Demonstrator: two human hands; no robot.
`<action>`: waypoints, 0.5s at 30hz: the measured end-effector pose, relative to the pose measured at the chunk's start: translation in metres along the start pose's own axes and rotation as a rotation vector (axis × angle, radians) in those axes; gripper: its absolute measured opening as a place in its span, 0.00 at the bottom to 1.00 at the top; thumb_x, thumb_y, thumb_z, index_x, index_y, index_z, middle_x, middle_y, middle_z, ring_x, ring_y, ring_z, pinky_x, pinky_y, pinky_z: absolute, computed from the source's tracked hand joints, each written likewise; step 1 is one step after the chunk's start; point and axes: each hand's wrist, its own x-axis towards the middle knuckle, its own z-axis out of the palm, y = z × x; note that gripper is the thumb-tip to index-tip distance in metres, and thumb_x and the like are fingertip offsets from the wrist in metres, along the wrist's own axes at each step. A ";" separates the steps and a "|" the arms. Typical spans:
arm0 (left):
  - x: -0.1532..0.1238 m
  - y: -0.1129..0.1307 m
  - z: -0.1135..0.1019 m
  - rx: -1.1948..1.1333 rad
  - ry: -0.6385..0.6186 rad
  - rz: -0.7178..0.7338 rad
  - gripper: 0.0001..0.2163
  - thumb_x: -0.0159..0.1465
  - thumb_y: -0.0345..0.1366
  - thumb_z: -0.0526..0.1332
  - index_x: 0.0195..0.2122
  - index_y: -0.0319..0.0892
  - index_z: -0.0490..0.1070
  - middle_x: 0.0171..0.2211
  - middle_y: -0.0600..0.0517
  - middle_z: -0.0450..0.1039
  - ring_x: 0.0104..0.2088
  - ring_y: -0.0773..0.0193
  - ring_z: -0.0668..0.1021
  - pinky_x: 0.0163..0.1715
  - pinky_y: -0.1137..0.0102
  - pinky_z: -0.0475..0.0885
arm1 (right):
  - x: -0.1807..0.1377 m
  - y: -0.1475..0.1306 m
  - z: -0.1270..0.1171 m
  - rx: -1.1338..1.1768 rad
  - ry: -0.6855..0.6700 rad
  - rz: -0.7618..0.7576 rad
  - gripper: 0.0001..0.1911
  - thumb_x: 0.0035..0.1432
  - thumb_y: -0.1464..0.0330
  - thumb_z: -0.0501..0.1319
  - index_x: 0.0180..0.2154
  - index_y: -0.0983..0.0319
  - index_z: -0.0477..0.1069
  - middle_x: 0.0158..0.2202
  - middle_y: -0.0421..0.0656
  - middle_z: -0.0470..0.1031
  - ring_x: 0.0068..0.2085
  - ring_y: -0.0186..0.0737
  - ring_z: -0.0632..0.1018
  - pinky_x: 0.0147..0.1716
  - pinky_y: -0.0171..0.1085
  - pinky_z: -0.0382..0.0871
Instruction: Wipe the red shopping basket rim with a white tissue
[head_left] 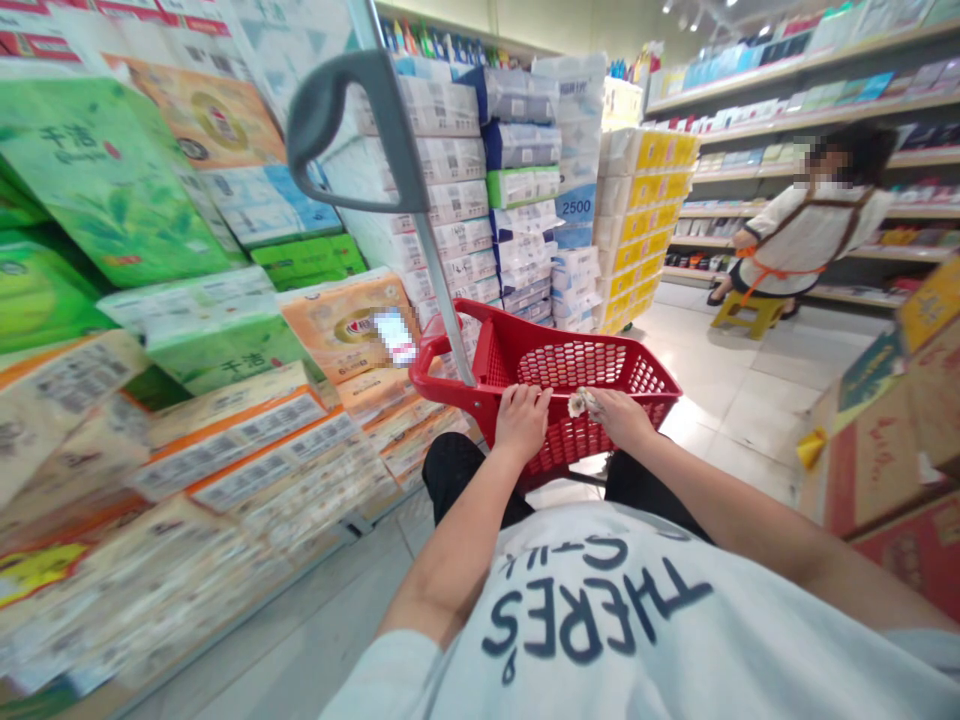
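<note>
A red plastic shopping basket (645,372) on wheels stands in front of me, with a grey pull handle (330,105) rising up to the left. My left hand (521,420) rests on the basket's near rim, fingers curled over the edge. Just beside it, my right hand (619,412) is at the same rim, fingers closed round a small whitish crumpled thing (579,402). The basket looks empty inside.
Stacks of tissue and toilet-paper packs (180,330) fill the left side and the middle back (525,190). Cardboard boxes (892,440) stand at the right. A person in an apron (802,235) sits on a yellow stool (750,312) by the far shelves. Tiled floor lies between.
</note>
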 end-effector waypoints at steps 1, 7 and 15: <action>0.000 0.000 0.000 0.000 0.000 0.000 0.18 0.65 0.34 0.53 0.57 0.44 0.65 0.50 0.47 0.70 0.51 0.56 0.68 0.58 0.58 0.56 | 0.000 0.000 0.000 0.001 0.004 -0.002 0.21 0.58 0.74 0.55 0.54 0.62 0.67 0.50 0.47 0.75 0.49 0.47 0.74 0.51 0.45 0.68; -0.001 0.001 0.000 0.001 0.008 0.005 0.18 0.66 0.34 0.53 0.57 0.43 0.65 0.49 0.46 0.70 0.51 0.55 0.68 0.58 0.58 0.56 | -0.001 0.003 0.002 0.023 0.012 -0.007 0.21 0.59 0.73 0.56 0.54 0.61 0.67 0.50 0.46 0.75 0.50 0.46 0.74 0.51 0.44 0.68; -0.004 0.003 0.000 0.005 0.000 0.009 0.19 0.66 0.33 0.52 0.58 0.43 0.64 0.50 0.46 0.69 0.51 0.55 0.68 0.58 0.58 0.56 | -0.004 0.001 0.001 0.025 0.025 0.007 0.20 0.59 0.72 0.56 0.54 0.61 0.67 0.50 0.47 0.75 0.50 0.47 0.74 0.51 0.46 0.68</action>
